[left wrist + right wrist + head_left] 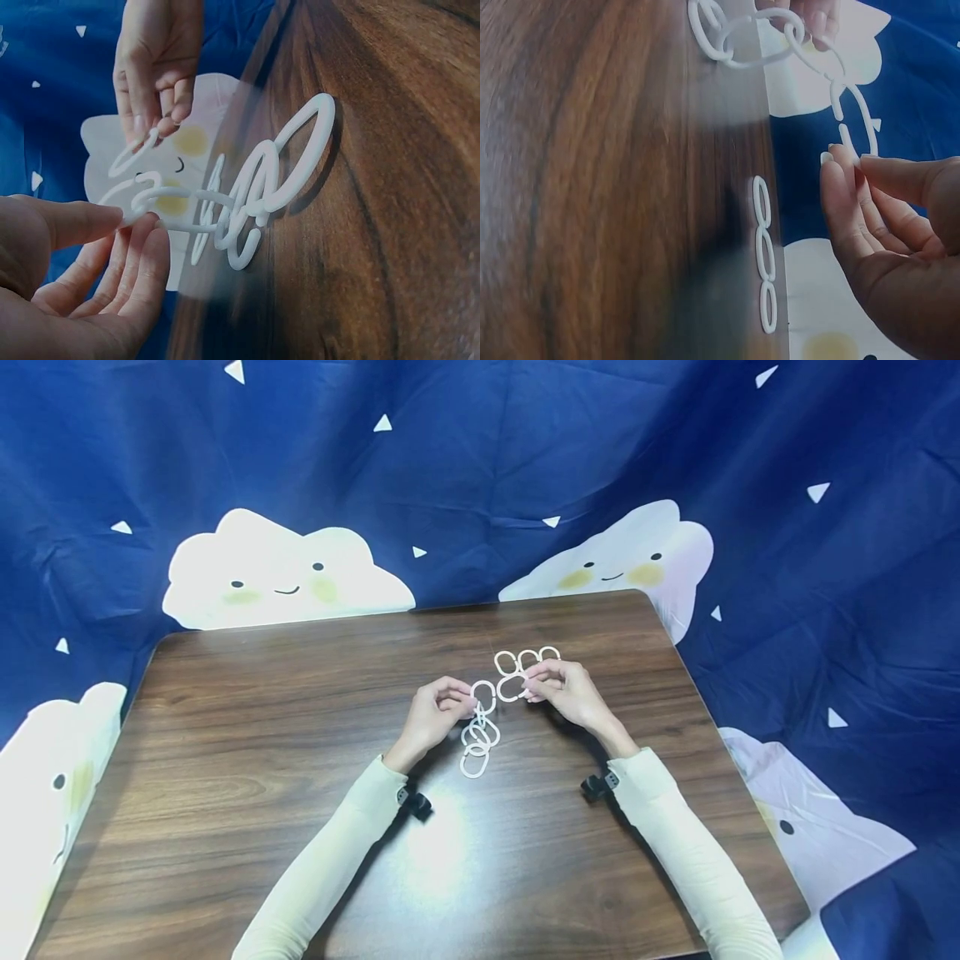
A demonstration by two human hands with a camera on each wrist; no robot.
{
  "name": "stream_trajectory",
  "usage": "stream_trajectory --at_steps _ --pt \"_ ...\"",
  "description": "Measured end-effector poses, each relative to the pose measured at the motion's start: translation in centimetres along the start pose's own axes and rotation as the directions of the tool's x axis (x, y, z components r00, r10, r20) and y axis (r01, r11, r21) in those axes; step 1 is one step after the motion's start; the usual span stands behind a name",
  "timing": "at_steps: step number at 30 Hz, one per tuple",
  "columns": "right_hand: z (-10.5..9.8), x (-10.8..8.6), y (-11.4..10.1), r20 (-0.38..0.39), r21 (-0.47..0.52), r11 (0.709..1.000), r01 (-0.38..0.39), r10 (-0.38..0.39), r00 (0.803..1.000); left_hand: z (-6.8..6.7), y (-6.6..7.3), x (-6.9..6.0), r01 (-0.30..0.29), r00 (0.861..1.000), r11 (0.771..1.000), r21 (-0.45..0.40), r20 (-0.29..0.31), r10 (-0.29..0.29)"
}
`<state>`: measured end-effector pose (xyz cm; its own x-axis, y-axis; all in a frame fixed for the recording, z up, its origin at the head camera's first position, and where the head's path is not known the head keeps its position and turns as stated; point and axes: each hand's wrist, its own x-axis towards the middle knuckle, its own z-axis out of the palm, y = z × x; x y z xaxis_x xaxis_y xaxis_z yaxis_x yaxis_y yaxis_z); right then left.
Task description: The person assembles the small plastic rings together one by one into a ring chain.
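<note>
My left hand (437, 716) pinches the top link of a white plastic chain (304, 169) between thumb and fingertips. Several oval links hang bunched below it, the lowest near or on the tabletop. My right hand (570, 693) pinches one white oval link (869, 112) with a small gap in its side. That link's far end meets the left hand's top link in the right wrist view; whether it is hooked through, I cannot tell. Behind the right hand, three loose white links (763, 228) lie in a row on the table, partly covered by the fingers in the head view.
The brown wood-grain table (262, 760) has its back edge just beyond the loose links. A blue curtain (465, 460) with white clouds and triangles hangs behind. Small black cameras sit at the left wrist (418, 806) and right wrist (594, 788).
</note>
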<state>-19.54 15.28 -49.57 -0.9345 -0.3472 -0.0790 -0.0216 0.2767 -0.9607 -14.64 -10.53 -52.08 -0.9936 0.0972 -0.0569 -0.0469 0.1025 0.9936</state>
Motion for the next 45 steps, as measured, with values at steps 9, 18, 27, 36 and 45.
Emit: stream_trajectory --at_steps 9,18,27,36,45 --pt "1.0 0.3 -0.1 0.024 0.023 1.0 0.002 -0.003 1.0 0.2 0.0 -0.1 0.002 1.0 1.0 0.022 -0.001 -0.002" --pt "1.6 0.4 -0.1 0.039 0.06 0.998 -0.004 0.002 0.999 0.4 0.2 -0.1 0.013 1.0 0.999 0.03 0.005 -0.013" --pt "2.4 0.7 -0.1 0.057 0.092 0.996 -0.001 -0.005 0.998 0.4 0.0 0.0 0.009 1.0 1.0 0.014 -0.001 -0.009" --pt "2.9 1.0 -0.2 0.067 0.089 0.996 0.004 -0.01 0.998 0.3 -0.1 -0.1 0.006 1.0 1.0 0.016 0.01 -0.006" --pt "3.6 0.9 -0.3 0.079 0.091 0.996 0.004 -0.011 0.997 0.5 0.1 -0.2 0.007 1.0 1.0 0.025 0.014 -0.008"
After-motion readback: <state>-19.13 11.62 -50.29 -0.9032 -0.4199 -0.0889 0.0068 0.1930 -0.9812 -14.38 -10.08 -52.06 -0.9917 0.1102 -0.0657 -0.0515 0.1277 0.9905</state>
